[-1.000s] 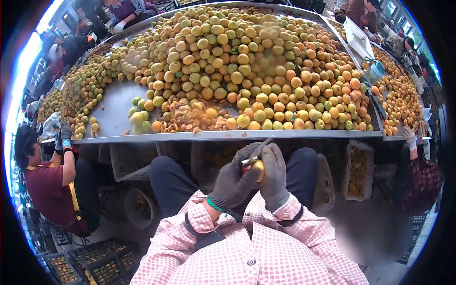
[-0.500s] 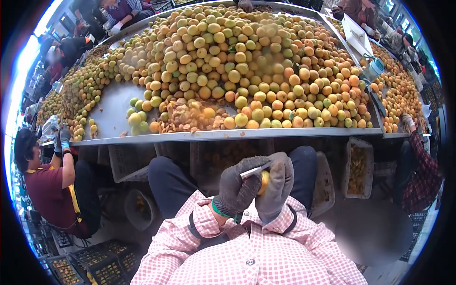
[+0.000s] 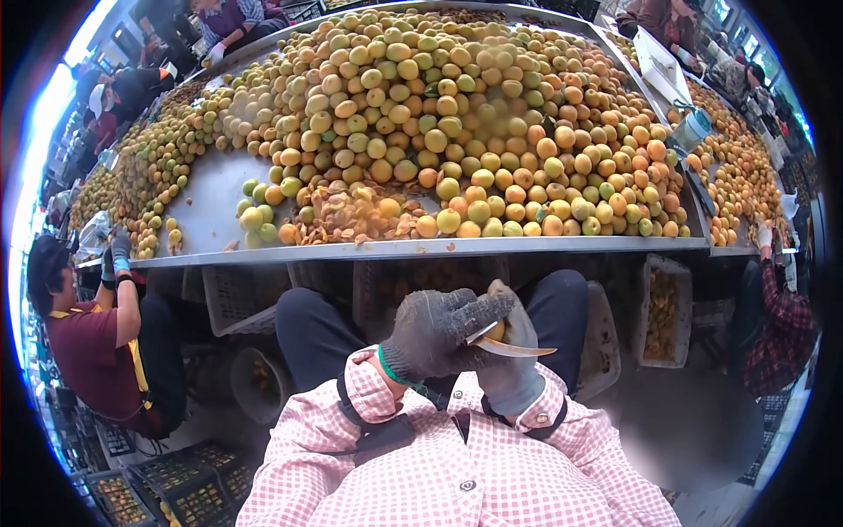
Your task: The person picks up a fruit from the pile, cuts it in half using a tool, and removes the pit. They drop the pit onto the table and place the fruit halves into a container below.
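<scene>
Steel sorting table (image 3: 211, 189) up front, edge running straight across view, just above both hands. Bare patch of tabletop at left front; rest buried under heap of apricots (image 3: 457, 114), yellow to orange, some green ones at left front. Small pile of split pieces and pits (image 3: 338, 220) at table edge. Open room only below table edge, over lap, between knees in dark trousers.

Under table: plastic crates (image 3: 233, 299) left, tray of cut fruit (image 3: 663, 316) right, bucket (image 3: 255, 382) low left. More crates of fruit (image 3: 189, 492) on floor at bottom left. Co-worker in dark red shirt (image 3: 92, 347) seated close at left, gloved hand up at table edge. Another person's plaid sleeve (image 3: 777, 325) at right edge. More workers along far side of table. White scoop (image 3: 663, 66) on fruit far right.

Left hand (image 3: 435, 338), grey knit glove, clenched around knife (image 3: 514, 349), blade pointing right, tip clear of gloves. Right hand (image 3: 509, 364), same glove, cupped and grasping one apricot (image 3: 497, 331), only a sliver of yellow showing between fingers. Both hands pressed together low over chest, pink check sleeves bent in tight at elbows.
</scene>
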A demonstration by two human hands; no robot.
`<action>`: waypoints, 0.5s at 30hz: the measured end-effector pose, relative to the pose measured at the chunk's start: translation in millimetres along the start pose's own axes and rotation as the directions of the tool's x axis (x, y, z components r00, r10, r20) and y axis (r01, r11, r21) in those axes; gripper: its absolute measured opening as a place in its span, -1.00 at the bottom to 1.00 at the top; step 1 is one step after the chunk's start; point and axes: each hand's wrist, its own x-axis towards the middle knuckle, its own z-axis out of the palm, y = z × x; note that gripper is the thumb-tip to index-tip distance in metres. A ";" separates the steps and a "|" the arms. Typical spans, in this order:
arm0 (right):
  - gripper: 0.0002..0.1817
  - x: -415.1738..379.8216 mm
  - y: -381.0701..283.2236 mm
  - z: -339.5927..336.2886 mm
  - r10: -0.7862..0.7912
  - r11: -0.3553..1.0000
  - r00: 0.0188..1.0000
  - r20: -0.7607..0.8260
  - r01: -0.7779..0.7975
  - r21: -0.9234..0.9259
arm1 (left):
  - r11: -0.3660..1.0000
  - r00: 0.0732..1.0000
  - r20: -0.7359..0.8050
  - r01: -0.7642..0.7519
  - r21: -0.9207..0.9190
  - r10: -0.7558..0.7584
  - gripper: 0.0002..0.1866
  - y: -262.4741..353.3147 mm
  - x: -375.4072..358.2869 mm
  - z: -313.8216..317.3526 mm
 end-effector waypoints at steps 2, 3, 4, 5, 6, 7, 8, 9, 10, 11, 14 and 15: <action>-0.77 9.1 -11.6 -5.2 0.277 0.960 0.959 0.051 -0.279 0.021 | 0.997 0.999 -0.047 -0.008 -0.070 0.005 -0.38 0.5 0.4 10.1; -0.82 15.0 -14.7 -2.6 0.063 0.993 0.998 -0.030 -0.066 -0.100 | 0.985 0.994 -0.109 0.008 -0.174 -0.027 -0.42 1.8 0.9 14.7; -0.82 19.7 -21.5 -0.3 0.064 0.993 0.998 -0.026 -0.066 -0.100 | 0.961 0.983 -0.167 0.023 -0.277 -0.071 -0.46 4.1 0.5 19.1; -0.82 24.0 -29.5 1.7 0.120 0.993 0.985 -0.125 -0.120 0.009 | 0.960 0.983 -0.168 0.025 -0.278 -0.075 -0.46 8.2 1.6 21.4; -0.80 25.9 -33.0 2.7 0.186 0.979 0.958 -0.216 -0.163 0.122 | 0.917 0.962 -0.250 0.001 -0.399 -0.109 -0.51 13.6 3.6 22.2; -0.72 22.6 -23.8 5.7 0.211 0.964 0.947 -0.244 -0.160 0.212 | 0.860 0.933 -0.326 -0.034 -0.509 -0.156 -0.56 18.2 4.5 23.7; -0.72 23.4 -24.4 6.3 0.214 0.964 0.947 -0.240 -0.165 0.211 | 0.859 0.932 -0.325 -0.030 -0.512 -0.161 -0.56 22.4 3.8 28.1; -0.71 27.5 -26.3 8.0 0.200 0.951 0.949 -0.243 -0.129 0.281 | 0.790 0.900 -0.328 0.030 -0.613 -0.289 -0.60 26.7 3.3 31.7; -0.71 31.8 -26.9 8.3 0.182 0.933 0.951 -0.251 -0.087 0.348 | 0.705 0.858 -0.316 0.073 -0.706 -0.406 -0.63 30.3 4.7 33.5; -0.71 26.0 -12.3 6.5 0.308 0.819 0.944 -0.121 -0.199 0.538 | 0.558 0.823 -0.251 0.094 -0.824 -0.510 -0.66 37.2 2.2 32.6; -0.74 22.6 2.4 3.0 0.167 0.893 0.983 -0.077 -0.118 0.434 | 0.257 0.736 -0.023 0.207 -0.944 -0.677 -0.67 34.6 -5.2 41.4; -0.76 19.7 12.6 2.2 0.160 0.918 0.984 -0.075 -0.120 0.377 | 0.197 0.709 0.005 0.203 -0.959 -0.705 -0.66 38.8 -0.7 38.7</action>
